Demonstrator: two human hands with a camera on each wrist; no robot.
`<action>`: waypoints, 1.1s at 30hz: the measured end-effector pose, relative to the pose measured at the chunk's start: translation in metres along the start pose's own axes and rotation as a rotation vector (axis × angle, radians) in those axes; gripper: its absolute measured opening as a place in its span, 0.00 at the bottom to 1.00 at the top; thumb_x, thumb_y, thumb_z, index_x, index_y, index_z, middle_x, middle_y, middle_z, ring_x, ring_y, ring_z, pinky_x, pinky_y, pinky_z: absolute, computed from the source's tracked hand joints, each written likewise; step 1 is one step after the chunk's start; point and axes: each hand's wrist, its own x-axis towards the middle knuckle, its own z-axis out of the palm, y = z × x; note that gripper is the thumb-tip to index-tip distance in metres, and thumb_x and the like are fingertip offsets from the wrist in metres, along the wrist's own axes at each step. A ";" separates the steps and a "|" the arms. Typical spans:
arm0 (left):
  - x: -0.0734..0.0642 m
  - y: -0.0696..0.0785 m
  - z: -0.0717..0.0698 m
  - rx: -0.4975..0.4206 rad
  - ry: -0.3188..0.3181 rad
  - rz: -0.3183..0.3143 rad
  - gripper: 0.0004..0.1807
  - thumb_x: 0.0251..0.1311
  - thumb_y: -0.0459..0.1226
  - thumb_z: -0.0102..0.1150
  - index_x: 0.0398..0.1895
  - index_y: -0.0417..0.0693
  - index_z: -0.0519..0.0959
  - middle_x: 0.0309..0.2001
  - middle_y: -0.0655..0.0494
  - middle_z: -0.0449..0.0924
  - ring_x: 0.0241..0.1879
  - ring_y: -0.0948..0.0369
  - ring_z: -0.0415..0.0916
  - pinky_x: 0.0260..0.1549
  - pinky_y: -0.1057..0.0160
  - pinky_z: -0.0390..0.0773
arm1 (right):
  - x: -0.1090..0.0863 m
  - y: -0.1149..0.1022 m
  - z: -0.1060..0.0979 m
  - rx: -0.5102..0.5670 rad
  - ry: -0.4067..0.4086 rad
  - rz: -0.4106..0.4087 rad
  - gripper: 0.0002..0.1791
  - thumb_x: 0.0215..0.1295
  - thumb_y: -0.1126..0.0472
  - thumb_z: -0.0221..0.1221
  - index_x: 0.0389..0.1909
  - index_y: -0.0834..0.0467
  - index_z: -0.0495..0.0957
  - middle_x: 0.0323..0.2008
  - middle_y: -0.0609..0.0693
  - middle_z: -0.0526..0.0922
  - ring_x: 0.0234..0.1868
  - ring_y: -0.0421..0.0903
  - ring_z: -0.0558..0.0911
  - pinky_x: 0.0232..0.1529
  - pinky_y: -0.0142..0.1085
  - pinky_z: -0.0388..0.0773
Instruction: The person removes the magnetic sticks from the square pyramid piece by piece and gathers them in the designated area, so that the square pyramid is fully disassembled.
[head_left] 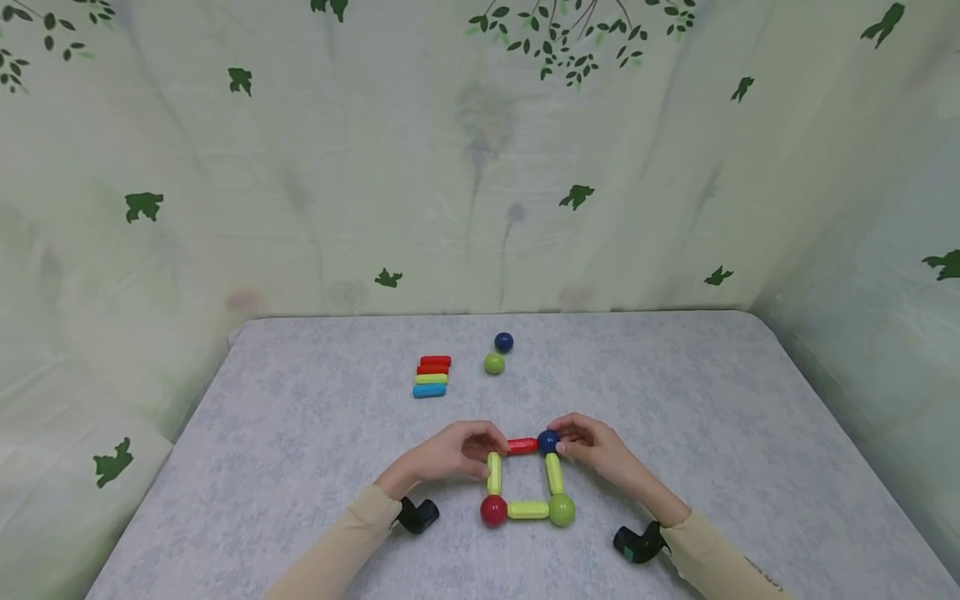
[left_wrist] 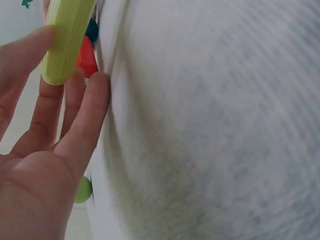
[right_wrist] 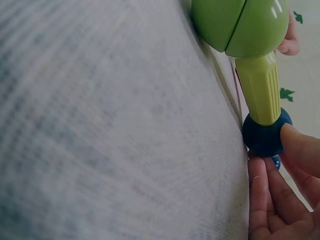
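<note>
On the table a square outline of magnetic building sticks and balls lies in front of me. My left hand point(head_left: 463, 450) curls at its far left corner, thumb against the yellow-green left stick point(head_left: 494, 473), fingertips by the left end of the red stick point(head_left: 522, 447). No ball shows at that corner. My right hand point(head_left: 596, 450) pinches the dark blue ball point(right_wrist: 262, 135) at the far right corner. That ball meets the red stick and the yellow-green right stick point(right_wrist: 260, 90). A red ball point(head_left: 493, 511), a yellow-green near stick point(head_left: 528, 510) and a green ball point(head_left: 562, 509) form the near side.
Farther back lie two red sticks point(head_left: 433, 370), a yellow-green stick point(head_left: 431, 379) and a blue stick point(head_left: 430, 391) in a stack of rows. To their right sit a loose dark blue ball point(head_left: 504, 342) and a loose green ball point(head_left: 494, 363). A leaf-printed curtain point(head_left: 480, 208) stands behind the table.
</note>
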 end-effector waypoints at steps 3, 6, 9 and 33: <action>0.000 0.000 0.001 -0.026 -0.011 -0.020 0.17 0.56 0.24 0.60 0.49 0.43 0.76 0.49 0.49 0.76 0.46 0.57 0.76 0.48 0.63 0.76 | -0.001 -0.001 0.001 0.002 0.005 0.003 0.15 0.67 0.62 0.58 0.52 0.61 0.76 0.46 0.54 0.79 0.44 0.48 0.77 0.42 0.35 0.76; -0.002 0.000 0.001 -0.060 -0.027 -0.058 0.18 0.56 0.26 0.61 0.51 0.44 0.75 0.51 0.48 0.74 0.44 0.56 0.77 0.45 0.63 0.77 | -0.001 -0.001 0.001 0.003 0.005 -0.003 0.15 0.67 0.62 0.58 0.52 0.61 0.75 0.46 0.54 0.79 0.44 0.47 0.78 0.42 0.34 0.76; -0.004 0.000 0.003 -0.079 -0.061 -0.087 0.20 0.56 0.26 0.62 0.53 0.42 0.74 0.53 0.48 0.72 0.42 0.57 0.78 0.44 0.62 0.77 | -0.002 0.000 0.001 -0.001 0.003 -0.009 0.15 0.67 0.62 0.58 0.52 0.62 0.75 0.46 0.54 0.79 0.44 0.47 0.78 0.42 0.34 0.76; -0.009 0.005 0.012 0.219 0.000 -0.026 0.11 0.53 0.29 0.65 0.38 0.50 0.78 0.38 0.61 0.73 0.33 0.64 0.71 0.34 0.67 0.76 | -0.001 -0.002 0.001 0.004 0.011 0.015 0.14 0.67 0.61 0.58 0.52 0.60 0.76 0.47 0.53 0.79 0.44 0.47 0.77 0.42 0.35 0.76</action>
